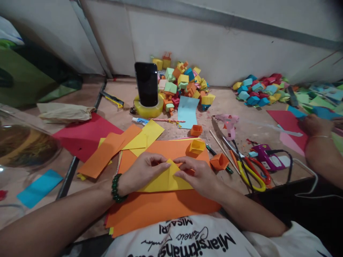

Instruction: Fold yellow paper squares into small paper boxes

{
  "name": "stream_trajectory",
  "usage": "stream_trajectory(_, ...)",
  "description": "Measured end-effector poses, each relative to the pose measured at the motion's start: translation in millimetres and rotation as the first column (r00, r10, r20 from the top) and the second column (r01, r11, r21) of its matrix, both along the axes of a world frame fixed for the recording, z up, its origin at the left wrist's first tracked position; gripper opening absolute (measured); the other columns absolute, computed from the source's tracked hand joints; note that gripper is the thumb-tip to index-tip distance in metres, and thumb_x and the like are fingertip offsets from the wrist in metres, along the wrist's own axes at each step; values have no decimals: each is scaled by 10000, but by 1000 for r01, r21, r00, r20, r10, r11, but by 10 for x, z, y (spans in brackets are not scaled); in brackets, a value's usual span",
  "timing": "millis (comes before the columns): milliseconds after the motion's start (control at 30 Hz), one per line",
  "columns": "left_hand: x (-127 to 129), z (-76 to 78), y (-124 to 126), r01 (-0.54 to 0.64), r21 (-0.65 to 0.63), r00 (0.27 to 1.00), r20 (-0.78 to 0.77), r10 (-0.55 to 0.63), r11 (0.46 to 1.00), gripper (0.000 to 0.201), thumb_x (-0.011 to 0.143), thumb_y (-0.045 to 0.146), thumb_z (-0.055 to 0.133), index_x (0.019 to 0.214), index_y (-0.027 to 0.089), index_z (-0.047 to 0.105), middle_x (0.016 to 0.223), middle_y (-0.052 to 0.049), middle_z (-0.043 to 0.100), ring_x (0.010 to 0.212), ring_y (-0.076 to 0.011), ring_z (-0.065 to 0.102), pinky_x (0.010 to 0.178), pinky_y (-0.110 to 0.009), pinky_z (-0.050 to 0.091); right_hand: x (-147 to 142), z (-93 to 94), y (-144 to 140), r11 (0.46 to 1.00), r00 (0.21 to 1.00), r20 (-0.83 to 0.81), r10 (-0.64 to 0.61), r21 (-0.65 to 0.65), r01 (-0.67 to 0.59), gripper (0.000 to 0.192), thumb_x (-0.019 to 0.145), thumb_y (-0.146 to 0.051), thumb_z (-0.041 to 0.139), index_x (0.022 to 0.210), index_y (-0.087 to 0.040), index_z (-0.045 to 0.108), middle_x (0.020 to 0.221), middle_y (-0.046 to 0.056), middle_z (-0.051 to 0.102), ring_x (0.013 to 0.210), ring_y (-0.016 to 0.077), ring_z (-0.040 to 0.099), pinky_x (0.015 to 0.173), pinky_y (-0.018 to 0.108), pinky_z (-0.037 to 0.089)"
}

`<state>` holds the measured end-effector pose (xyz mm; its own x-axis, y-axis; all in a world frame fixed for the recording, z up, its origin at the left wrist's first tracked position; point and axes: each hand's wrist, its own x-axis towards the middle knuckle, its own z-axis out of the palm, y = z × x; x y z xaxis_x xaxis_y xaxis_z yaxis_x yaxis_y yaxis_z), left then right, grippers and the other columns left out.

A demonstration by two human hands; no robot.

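- The left hand [143, 172] presses down on the left part of a yellow paper [167, 180], fingers bent and thumb tip pinching the paper's folded top point.
- The right hand [198, 175] lies on the right part of the same yellow paper, fingers curled onto its upper edge, fingertips close to those of the left hand.
- The yellow paper is folded to a peak and lies on a large orange sheet [160, 207] at the near edge of the worktop [249, 117], right in front of the person.
- A green bead bracelet [115, 188] sits on the left wrist.
- Just past the hands, a small yellow-and-orange paper box [197, 146] stands on the orange sheet; another orange box [219, 161] stands just to its right, and a third [196, 130] a little further back.
- Loose orange and yellow strips [120, 146] lie over a red sheet [80, 137] to the left.
- Scissors [252, 173] with red and yellow handles and a pink glue gun [229, 125] lie to the right.
- A phone [146, 84] stands upright in a tape roll [148, 109] toward the far edge, beside a heap of coloured paper boxes [184, 84].
- Another person's hand [314, 125] rests at the right edge, near a second heap of folded pieces [257, 91].
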<state>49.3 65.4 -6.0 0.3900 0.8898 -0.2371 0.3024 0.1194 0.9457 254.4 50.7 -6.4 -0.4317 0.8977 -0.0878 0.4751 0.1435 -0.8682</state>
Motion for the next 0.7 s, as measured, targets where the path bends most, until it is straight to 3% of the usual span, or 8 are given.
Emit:
stream_trajectory(367,17,28,-15,16,45,1000,-26,-15,999,347,791,438,520,639,138,606,565,16,512,557,-100,425,520,-204,373,-8,2,-5,996,998,57,18,91,-23,273,863,-209,586,1135,-178,599,767,10,706,664,124,631,653,235,495)
stream_trajectory(700,39,-8,3,8,173,994,-106,11,985,323,805,401,496,616,148,564,552,24,492,548,-96,422,507,-195,354,-28,-11,-3,994,999,37,28,105,-32,332,872,-204,534,1201,-166,545,706,-16,610,628,117,555,624,232,452)
